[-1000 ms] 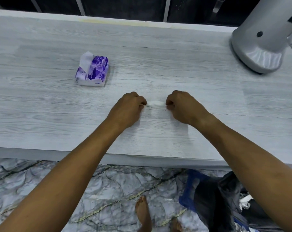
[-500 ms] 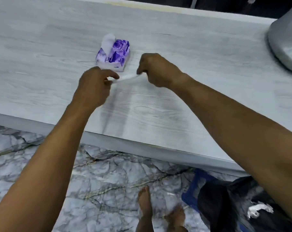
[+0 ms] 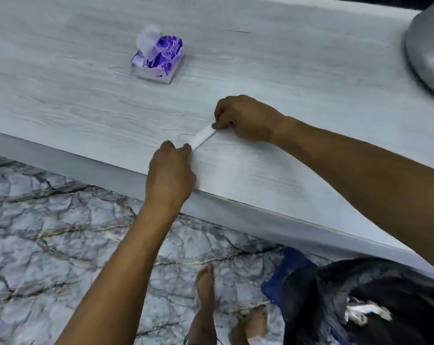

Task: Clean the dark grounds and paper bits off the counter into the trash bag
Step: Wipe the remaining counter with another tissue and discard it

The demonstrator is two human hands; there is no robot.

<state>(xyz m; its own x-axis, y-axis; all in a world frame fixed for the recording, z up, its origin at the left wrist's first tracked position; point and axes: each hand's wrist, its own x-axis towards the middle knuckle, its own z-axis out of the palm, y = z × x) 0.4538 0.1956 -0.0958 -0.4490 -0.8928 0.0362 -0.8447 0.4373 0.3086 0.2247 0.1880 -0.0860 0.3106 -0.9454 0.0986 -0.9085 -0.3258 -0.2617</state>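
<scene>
Tissue (image 3: 203, 137) | stretched between hands | left hand (image 3: 171, 174), right hand (image 3: 245, 119) pinching ends | possibly touching counter (image 3: 86, 100)

Both hands now pulled back toward near edge of counter (image 3: 61, 100) vs 1 s ago; left hand (image 3: 171, 175) sits right at the edge, right hand (image 3: 245, 119) just beyond it. White tissue strip (image 3: 203, 138), a small bunch betw. fists before, now stretched taut & slanted betw. the two pinches. Tissue pack (image 3: 158, 61) well apart from hands now, not just beside them as 0.5 s ago.
</scene>
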